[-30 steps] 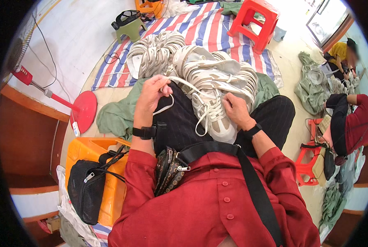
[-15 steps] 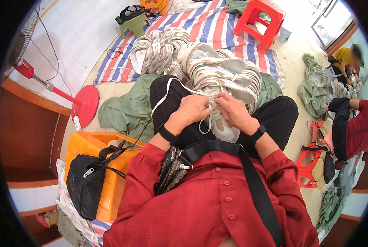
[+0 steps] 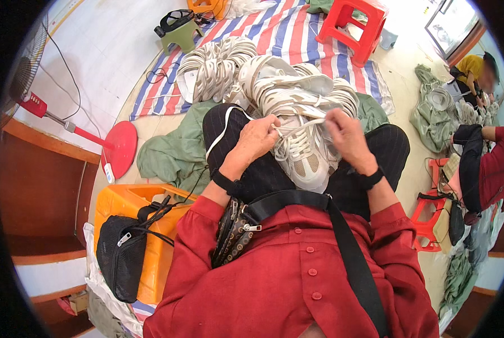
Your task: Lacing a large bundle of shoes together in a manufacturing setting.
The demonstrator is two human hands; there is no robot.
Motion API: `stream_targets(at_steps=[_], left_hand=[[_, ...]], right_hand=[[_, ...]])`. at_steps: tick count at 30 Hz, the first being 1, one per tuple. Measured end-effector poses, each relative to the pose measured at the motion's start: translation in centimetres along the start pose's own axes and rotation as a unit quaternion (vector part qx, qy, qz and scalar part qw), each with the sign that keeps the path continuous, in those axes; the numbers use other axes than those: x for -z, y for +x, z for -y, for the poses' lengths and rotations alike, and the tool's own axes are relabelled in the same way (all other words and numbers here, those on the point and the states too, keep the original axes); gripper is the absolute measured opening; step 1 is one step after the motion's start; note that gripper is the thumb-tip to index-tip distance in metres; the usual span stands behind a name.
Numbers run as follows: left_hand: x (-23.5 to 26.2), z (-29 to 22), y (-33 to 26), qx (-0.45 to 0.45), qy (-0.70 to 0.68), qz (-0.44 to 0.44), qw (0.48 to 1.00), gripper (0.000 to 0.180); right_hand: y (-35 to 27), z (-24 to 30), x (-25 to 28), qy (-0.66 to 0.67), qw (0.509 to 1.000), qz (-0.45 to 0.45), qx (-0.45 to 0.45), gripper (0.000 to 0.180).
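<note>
A white and beige sneaker (image 3: 303, 160) rests between my thighs, toe toward me, with its white lace threaded across the front. My left hand (image 3: 256, 138) is closed at the shoe's left side, thumb and fingers pinching the lace. A loose stretch of white shoelace (image 3: 220, 135) hangs over my left knee. My right hand (image 3: 349, 139), slightly blurred, is closed to the right of the shoe. From its fingers a strand of lace runs back to the shoe's upper end. Directly beyond lies a heap of similar sneakers (image 3: 285, 84), with another stacked bunch of sneakers (image 3: 215, 65) farther left.
Green cloth (image 3: 173, 146) lies under the heap, near a striped sheet (image 3: 280, 28). At left stand a red fan base (image 3: 119, 151) and an orange stool (image 3: 156, 270) bearing a black bag (image 3: 121, 256). A red stool (image 3: 356, 25) stands far right. Other people sit at right.
My hands have moved apart, the right one up and to the right with a strand of lace, the left slightly left. The sneaker's laced front now shows between them.
</note>
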State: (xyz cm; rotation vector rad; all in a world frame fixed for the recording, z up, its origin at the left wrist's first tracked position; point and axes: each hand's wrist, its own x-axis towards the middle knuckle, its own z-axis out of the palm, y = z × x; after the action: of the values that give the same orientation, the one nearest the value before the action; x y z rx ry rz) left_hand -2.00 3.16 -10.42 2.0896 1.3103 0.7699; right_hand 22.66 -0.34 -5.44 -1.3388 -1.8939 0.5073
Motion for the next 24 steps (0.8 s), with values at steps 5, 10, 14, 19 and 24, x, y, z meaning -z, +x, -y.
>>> stream_targets(at_steps=[5,10,14,19,24], left_hand=[[-1.0,0.0,-0.3,-0.061,0.016,0.085,0.994,0.027],[-1.0,0.1,-0.4,-0.043,0.031,0.082,0.995,0.028],[-0.8,-1.1,-0.2,-0.027,0.002,0.074,0.997,0.026],[-1.8,-0.8,0.0,-0.055,0.049,0.051,0.996,0.024],[-1.5,-1.0,0.0,-0.016,0.040,0.018,0.999,0.019]], right_hand=[[0.7,-2.2,4.8,-0.039,0.991,-0.129,-0.023,0.005],[0.7,-5.1,10.5,-0.072,0.972,-0.217,-0.055,0.008],[-0.1,-7.7,13.3,-0.119,0.962,-0.231,-0.086,0.007],[-0.7,-8.6,12.9,-0.120,0.964,-0.219,-0.090,0.009],[0.2,-8.0,12.7,-0.103,0.966,-0.209,-0.110,0.010]])
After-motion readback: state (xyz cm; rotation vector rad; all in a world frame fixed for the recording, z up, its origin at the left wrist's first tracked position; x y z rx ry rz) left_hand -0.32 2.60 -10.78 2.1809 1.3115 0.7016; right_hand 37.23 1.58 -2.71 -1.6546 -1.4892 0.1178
